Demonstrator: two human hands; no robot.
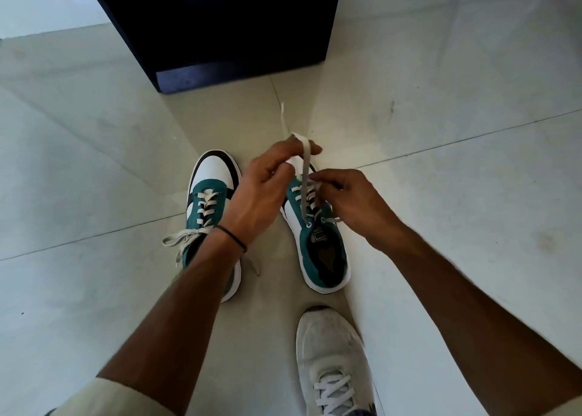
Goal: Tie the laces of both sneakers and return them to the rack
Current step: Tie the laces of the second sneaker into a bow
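Note:
Two green, white and black sneakers stand side by side on the tiled floor, toes pointing away from me. The left sneaker (208,201) has loose grey laces trailing off to its sides; my left forearm crosses over its heel. Over the right sneaker (321,252), my left hand (267,189) pinches one lace end (304,163) and holds it up and taut above the toe. My right hand (356,201) grips the other lace end at the shoe's upper eyelets, on its right side.
A dark cabinet or rack (226,28) stands on the floor straight ahead, beyond the sneakers. My own foot in a pale grey shoe (333,359) is planted just behind the right sneaker. Pale floor tiles spread out on all sides.

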